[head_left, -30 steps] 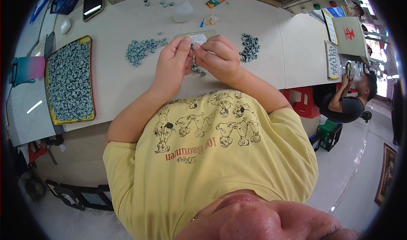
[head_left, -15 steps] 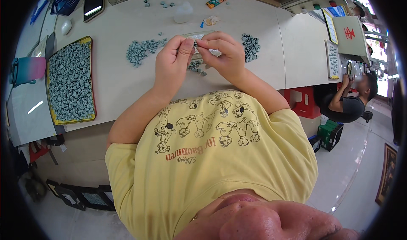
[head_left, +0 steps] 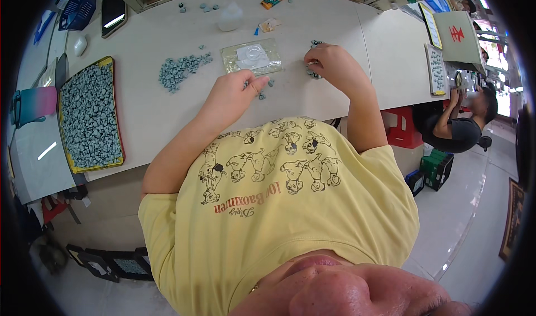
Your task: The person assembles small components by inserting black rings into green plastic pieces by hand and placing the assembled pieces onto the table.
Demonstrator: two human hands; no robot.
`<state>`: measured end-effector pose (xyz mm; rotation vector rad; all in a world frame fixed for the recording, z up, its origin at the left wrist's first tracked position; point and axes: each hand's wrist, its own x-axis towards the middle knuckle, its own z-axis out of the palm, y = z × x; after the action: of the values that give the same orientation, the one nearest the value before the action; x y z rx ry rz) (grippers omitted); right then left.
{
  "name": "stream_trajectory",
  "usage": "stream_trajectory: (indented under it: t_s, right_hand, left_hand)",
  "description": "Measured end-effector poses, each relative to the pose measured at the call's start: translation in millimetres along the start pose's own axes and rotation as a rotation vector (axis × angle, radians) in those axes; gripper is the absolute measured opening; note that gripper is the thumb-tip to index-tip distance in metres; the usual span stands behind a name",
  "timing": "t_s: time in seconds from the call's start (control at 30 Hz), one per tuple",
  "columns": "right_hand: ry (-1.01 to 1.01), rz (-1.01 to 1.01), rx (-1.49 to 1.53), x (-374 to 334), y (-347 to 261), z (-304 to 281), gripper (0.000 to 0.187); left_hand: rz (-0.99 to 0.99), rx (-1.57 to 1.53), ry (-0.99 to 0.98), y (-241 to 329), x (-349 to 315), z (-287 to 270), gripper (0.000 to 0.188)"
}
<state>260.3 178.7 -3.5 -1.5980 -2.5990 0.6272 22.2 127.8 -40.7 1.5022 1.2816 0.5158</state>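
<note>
My left hand (head_left: pixel 233 94) rests on the white table (head_left: pixel 167 115) just below a clear plastic bag (head_left: pixel 251 56), its fingertips pinched together on what looks like a small grey-blue piece. A few loose grey-blue pieces (head_left: pixel 262 96) lie beside its fingers. My right hand (head_left: pixel 330 63) is farther right, fingers curled down onto a small heap of the same pieces (head_left: pixel 314 70), which it mostly covers. Whether it grips any piece is hidden.
A yellow-rimmed tray (head_left: pixel 114 92) full of grey-blue pieces lies at the left, with another loose heap (head_left: pixel 178 70) beside it. A phone (head_left: pixel 113 14), a blue basket (head_left: pixel 78 6) and small bottles stand at the back. Another person (head_left: pixel 458 126) sits at the right.
My hands were together in front of me, both on one small piece. They have parted: the right has reached out to the heap at the right, the left has dropped to the table.
</note>
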Motion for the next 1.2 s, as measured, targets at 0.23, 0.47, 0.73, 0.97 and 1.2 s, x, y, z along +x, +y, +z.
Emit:
stream_trajectory:
  t_s: [0.23, 0.47, 0.73, 0.97, 1.2]
  right_hand:
    - [0.044, 0.028, 0.007, 2, 2, 15, 0.014]
    - [0.288, -0.128, 0.425, 10, -32, 10, 0.016]
    - [0.442, -0.301, 0.497, 17, -56, 24, 0.016]
    - [0.524, -0.409, 0.379, 15, -59, 32, 0.017]
    - [0.447, -0.432, 0.462, 16, -54, 33, 0.017]
  left_hand:
    - [-0.151, -0.834, -0.063, 7, 4, -11, 0.021]
    - [-0.088, -1.026, -0.055, 15, 1, -8, 0.017]
    - [-0.1, -1.057, -0.117, 11, 5, -10, 0.019]
    - [-0.088, -0.937, -0.084, 9, 4, -12, 0.015]
    - [-0.117, -0.85, -0.069, 7, 3, -12, 0.014]
